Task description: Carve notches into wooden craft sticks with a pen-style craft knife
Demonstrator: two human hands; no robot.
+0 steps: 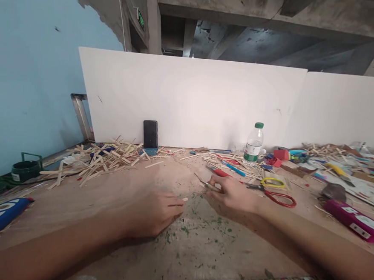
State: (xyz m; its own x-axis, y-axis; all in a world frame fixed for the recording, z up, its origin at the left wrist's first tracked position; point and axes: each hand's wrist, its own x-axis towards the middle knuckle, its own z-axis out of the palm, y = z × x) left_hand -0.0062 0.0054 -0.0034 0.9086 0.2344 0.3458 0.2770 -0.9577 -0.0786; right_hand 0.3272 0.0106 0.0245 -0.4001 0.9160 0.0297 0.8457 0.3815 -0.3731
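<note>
My left hand [158, 212] rests low over the tabletop with its fingers closed. The end of a small pale wood stick [185, 199] shows at its fingertips. To the right, my right hand [234, 193] is closed around a slim pen-shaped metal tool [208, 185], whose thin tip points up and left; its exact kind is hard to make out. Green crumbs [185, 229] lie scattered on the table between and below the hands. Just behind my right hand are scissors [275, 191] with one yellow and one red handle loop.
Piles of thin wood sticks [109, 158] lie at the back left, near an upright phone [150, 134]. A water bottle [253, 144], a blue pen [234, 168] and a magenta packet [356, 220] are on the right. A white board [190, 97] closes off the back.
</note>
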